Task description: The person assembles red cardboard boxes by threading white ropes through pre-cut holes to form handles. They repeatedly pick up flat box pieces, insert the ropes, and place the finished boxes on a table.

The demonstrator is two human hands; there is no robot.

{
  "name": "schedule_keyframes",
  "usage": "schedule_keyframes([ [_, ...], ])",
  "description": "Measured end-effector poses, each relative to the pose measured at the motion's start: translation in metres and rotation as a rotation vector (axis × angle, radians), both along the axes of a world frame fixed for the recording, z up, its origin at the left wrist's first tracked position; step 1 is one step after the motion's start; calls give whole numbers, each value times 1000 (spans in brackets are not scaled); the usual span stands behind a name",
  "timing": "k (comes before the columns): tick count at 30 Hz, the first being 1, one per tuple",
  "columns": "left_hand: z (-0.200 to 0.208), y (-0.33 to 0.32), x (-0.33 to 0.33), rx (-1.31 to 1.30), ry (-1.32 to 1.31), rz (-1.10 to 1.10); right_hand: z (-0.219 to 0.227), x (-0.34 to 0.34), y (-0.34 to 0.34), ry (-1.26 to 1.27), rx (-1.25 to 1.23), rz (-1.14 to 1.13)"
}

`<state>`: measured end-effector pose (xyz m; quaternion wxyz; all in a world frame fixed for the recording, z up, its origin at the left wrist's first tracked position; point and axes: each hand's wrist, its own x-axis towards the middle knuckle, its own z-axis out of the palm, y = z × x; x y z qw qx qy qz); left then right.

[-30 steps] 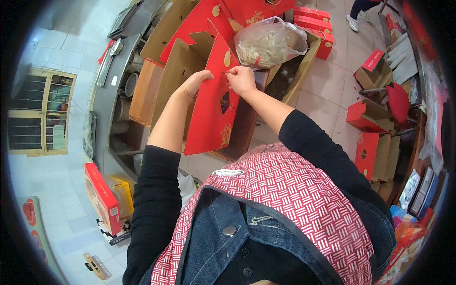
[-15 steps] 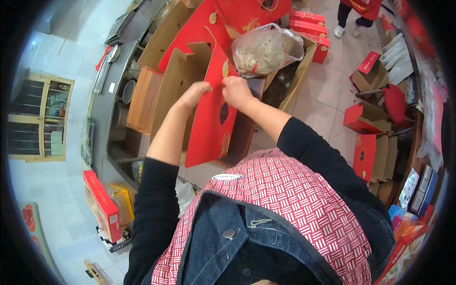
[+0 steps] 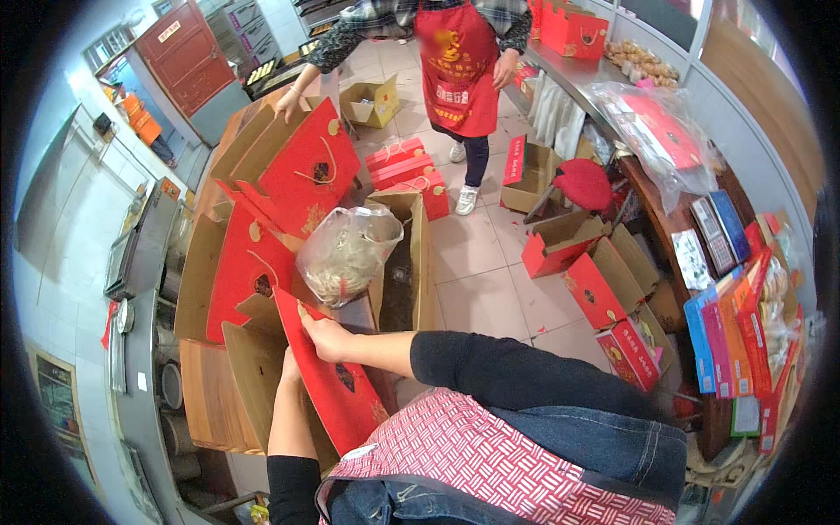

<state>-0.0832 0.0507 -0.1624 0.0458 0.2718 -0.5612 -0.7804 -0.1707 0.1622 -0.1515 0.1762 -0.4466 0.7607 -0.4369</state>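
Observation:
Just in front of me an open red cardboard gift box [image 3: 337,376] with a brown inside stands on a wooden surface. My right hand [image 3: 325,337] is closed on the upper edge of its red panel, fingers curled over it. My left hand [image 3: 290,366] reaches in behind that panel, inside the box, and its fingers are hidden. Beyond my hands sits a clear plastic bag [image 3: 348,255] of pale, cord-like strands. Two similar red boxes, one nearer [image 3: 241,271] and one farther [image 3: 311,171], stand open with cord handles on their panels.
A co-worker in a red apron [image 3: 459,74] stands across, one hand [image 3: 287,103] at the farther box. An open brown carton [image 3: 422,262] is right of the bag. More red boxes [image 3: 398,166] lie on the tiled floor. A cluttered counter [image 3: 647,192] runs along the right.
My view has swung up and to the right, bringing the co-worker and room into sight. My left hand has gone from the panel's edge to behind it; my right hand stays at the edge.

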Motion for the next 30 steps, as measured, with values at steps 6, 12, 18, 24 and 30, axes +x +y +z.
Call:
schedule_keyframes([
  [6, -51, -22, 17, 65, 38, 437, -22, 19, 10, 149, 20, 93],
  [12, 71, 24, 48, -853, -276, -14, -55, 22, 5, 455, 199, 96],
  [18, 102, 74, 90, -931, -357, -89, -127, 0, 53, 299, 42, 217],
  [24, 80, 74, 92, -698, -198, -10, -150, -45, 238, 120, 281, -118],
  [30, 67, 67, 94, -635, -147, 4, -79, -64, 266, -820, -397, -612],
])
